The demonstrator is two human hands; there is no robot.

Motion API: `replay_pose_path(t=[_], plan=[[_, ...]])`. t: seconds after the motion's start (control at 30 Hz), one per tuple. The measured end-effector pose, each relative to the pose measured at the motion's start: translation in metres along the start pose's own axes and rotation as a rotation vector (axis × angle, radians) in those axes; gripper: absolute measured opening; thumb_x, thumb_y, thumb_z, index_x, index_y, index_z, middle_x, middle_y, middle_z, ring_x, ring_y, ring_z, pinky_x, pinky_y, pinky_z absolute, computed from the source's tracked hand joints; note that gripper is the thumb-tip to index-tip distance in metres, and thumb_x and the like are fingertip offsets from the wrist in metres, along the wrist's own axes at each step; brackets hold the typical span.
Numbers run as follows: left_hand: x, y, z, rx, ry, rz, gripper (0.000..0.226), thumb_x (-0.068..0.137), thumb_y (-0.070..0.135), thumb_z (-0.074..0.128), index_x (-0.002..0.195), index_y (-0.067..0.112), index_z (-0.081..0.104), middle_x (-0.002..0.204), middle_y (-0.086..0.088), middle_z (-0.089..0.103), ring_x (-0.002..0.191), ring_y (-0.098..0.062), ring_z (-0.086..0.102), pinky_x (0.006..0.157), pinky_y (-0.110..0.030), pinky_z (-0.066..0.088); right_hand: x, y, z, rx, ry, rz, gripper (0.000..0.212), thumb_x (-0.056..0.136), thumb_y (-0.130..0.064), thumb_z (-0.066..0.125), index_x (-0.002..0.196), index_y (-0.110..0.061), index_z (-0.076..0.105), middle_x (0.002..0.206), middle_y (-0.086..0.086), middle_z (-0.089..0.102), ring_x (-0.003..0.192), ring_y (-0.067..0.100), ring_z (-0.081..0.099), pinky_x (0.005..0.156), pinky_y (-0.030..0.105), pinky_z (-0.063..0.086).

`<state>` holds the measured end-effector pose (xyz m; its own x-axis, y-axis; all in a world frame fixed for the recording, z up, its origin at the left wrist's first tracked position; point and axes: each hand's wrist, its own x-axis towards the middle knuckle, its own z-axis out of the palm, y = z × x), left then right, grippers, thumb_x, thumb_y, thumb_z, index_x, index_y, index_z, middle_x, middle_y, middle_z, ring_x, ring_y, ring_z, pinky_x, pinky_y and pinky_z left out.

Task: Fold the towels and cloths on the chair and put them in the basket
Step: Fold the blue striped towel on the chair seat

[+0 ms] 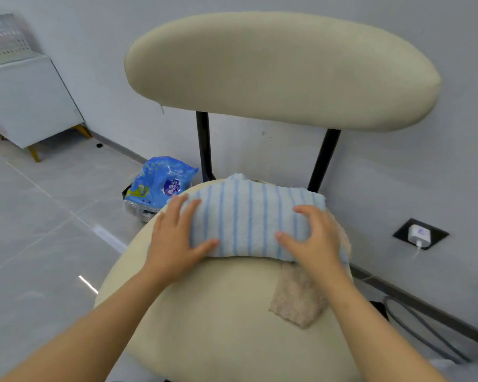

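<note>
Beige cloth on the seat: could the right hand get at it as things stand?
Probably yes. The cloth lies beneath the right hand, its near corner bare on the seat; only its far part is tucked under the towel, which that hand grips and would have to release first.

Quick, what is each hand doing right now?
Left hand: open, fingers flat on the striped towel.
Right hand: fingers curled, gripping the same towel's other end.
</note>
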<state>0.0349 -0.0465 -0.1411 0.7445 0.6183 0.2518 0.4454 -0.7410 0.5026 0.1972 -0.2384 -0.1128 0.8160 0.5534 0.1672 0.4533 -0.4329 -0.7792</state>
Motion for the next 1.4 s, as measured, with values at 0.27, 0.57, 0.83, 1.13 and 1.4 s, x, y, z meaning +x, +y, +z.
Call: replay_pose_path(t=[0.27, 0.57, 0.83, 1.13, 1.4], plan=[[0.011, 0.003, 0.007, 0.153, -0.205, 0.001, 0.069, 0.087, 0.011, 0.044, 0.149, 0.025, 0.018, 0.155, -0.001, 0.022, 0.141, -0.021, 0.025, 0.112, -0.040, 0.023, 0.003, 0.009, 0.015, -0.609, -0.188, -0.130, 0.057, 0.094, -0.026, 0.043, 0.146, -0.037, 0.020, 0.157, -0.006, 0.012, 0.144, 0.021, 0.009, 0.112, 0.036, 0.009], [0.022, 0.054, -0.073, 0.026, 0.284, 0.245, 0.050, 0.082, 0.007, 0.030, 0.127, 0.004, 0.053, 0.132, -0.014, 0.054, 0.134, -0.037, 0.036, 0.107, -0.051, 0.027, 0.010, -0.040, -0.037, -0.467, 0.175, -0.478, 0.044, 0.079, -0.004, 0.038, 0.114, -0.015, 0.063, 0.114, 0.006, 0.067, 0.124, 0.034, 0.050, 0.102, 0.037, 0.023], [-0.110, 0.008, -0.060, 0.390, 0.026, 0.536, 0.053, 0.072, 0.006, 0.035, 0.123, 0.016, 0.046, 0.115, -0.007, 0.068, 0.117, -0.022, 0.053, 0.104, -0.033, 0.025, -0.118, -0.001, -0.037, -0.632, -0.070, -0.612, 0.043, 0.065, -0.014, 0.035, 0.103, -0.031, 0.047, 0.095, -0.010, 0.071, 0.102, 0.022, 0.066, 0.087, 0.036, 0.031], [-0.156, 0.013, -0.058, 0.244, -0.248, 0.232, 0.050, 0.077, 0.065, 0.033, 0.109, 0.039, 0.060, 0.108, 0.026, 0.063, 0.103, 0.002, 0.058, 0.082, -0.019, 0.033, -0.165, 0.011, -0.033, -0.558, -0.414, -0.356, 0.066, 0.068, -0.075, 0.023, 0.114, -0.042, 0.057, 0.119, -0.035, 0.046, 0.109, -0.006, 0.044, 0.092, 0.024, 0.034], [-0.112, 0.021, -0.052, -0.104, -0.181, -0.787, 0.081, 0.082, 0.033, 0.066, 0.146, 0.016, 0.020, 0.143, -0.017, 0.032, 0.129, -0.037, 0.036, 0.102, -0.044, 0.035, -0.113, 0.016, -0.036, 0.054, -0.122, 0.510, 0.071, 0.071, -0.032, 0.077, 0.130, -0.010, 0.044, 0.124, 0.012, 0.055, 0.111, 0.030, 0.054, 0.094, 0.040, 0.045]])
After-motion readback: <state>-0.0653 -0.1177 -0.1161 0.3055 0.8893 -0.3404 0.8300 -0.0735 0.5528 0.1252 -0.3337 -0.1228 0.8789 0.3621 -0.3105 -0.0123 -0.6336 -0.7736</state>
